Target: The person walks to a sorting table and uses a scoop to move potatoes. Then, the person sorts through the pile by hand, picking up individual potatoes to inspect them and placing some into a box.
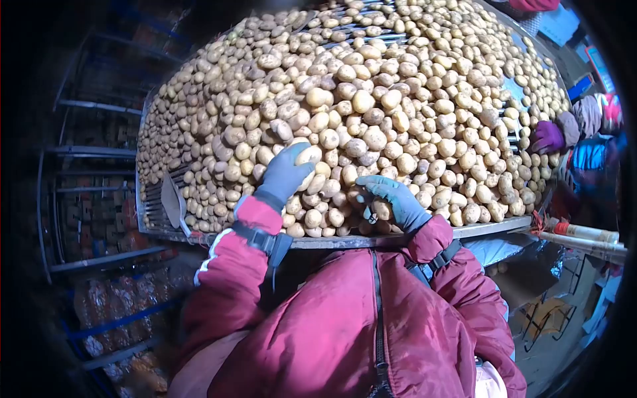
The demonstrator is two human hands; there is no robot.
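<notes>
Loose potatoes (363, 101) lie heaped across a wide sorting table, pale yellow-brown and some dusty with soil. My left hand (284, 174), in a grey-blue glove, is closed around a potato (308, 156) at the near side of the pile. To its right, my gloved right hand (400, 200) curls palm down near the table's front edge. Its fingers and thumb are bent around a potato (382, 211) beneath the palm, partly hidden by the hand. The fingertips reach close to another potato (350, 174).
A metal rim (325, 243) edges the table in front of my body. Slatted bars (154, 202) and a flat scoop-like piece (174, 201) show at the left. A co-worker's purple glove (548, 137) is at the right edge. Metal racks (93, 152) stand left.
</notes>
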